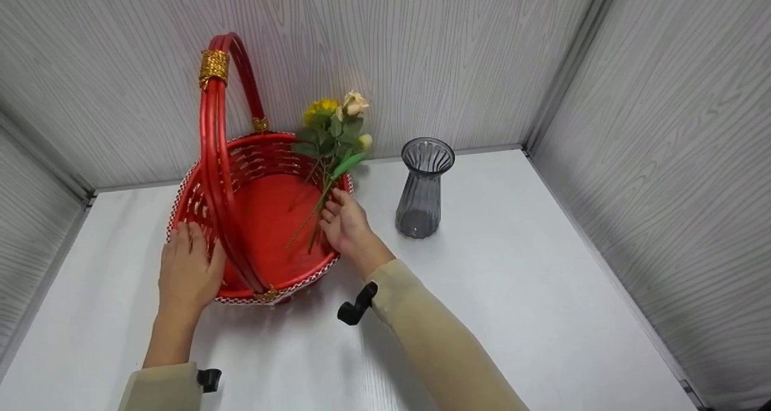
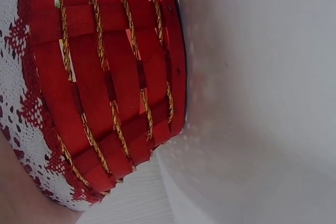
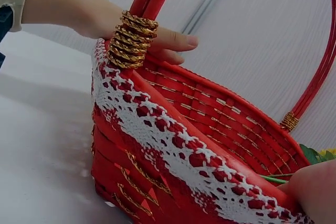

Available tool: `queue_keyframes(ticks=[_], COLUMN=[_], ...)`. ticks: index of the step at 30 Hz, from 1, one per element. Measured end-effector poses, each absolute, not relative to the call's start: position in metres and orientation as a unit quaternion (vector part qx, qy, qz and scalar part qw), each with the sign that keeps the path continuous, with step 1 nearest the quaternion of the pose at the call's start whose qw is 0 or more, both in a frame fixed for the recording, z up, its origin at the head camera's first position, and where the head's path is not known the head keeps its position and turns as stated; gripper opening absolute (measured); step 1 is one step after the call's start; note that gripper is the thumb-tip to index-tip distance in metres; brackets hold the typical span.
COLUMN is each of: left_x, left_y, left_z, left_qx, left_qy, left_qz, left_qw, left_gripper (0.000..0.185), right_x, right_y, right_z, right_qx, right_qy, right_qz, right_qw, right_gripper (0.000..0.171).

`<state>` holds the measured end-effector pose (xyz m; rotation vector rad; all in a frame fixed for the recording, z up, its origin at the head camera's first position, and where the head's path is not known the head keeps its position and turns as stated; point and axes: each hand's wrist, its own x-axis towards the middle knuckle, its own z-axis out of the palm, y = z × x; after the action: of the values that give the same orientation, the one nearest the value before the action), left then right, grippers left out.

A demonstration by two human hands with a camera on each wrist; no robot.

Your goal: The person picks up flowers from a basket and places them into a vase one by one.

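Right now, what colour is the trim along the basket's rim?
White lace patterned with red on the trim of the red basket, clearest in the right wrist view.

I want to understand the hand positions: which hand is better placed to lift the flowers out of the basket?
Probably the right hand: its fingers are already at the flowers' stems inside the red basket. The left hand rests on the basket's far rim.
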<state>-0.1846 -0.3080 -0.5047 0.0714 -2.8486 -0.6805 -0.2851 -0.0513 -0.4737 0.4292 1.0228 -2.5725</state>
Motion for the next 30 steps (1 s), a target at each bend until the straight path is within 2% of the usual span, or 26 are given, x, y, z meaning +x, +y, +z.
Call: queue_keyframes(ticks=[8,15,20,30], left_x=[-0.188,-0.194,-0.192,-0.196], left_y=[-0.313,-0.312,-0.313,-0.312], left_z=[-0.501,-0.502,-0.502,-0.504], left_qx=[0.03,0.025,0.033,0.034], left_qy=[-0.972,-0.971,-0.967,-0.965], left_qz=[-0.212,-0.223,-0.237,-0.244], left_qw=[0.093,0.085,0.093,0.089], left_gripper=[0.07,0.068,0.068,0.07], right_x=[-0.294,-0.299,-0.298,-0.306], right_y=[-0.06,-0.059,-0.061,-0.065], right_z=[-0.469,-0.466,-0.465,-0.467], right_qx=[0.159,0.183,0.185,0.213], right_qy=[0.405,0.437,0.451,0.444], right_qz=[-0.872,-0.847,-0.838,-0.839], right_qw=[0.222,0.242,0.245,0.232], right_gripper=[0.07,0.065,0.069,0.064])
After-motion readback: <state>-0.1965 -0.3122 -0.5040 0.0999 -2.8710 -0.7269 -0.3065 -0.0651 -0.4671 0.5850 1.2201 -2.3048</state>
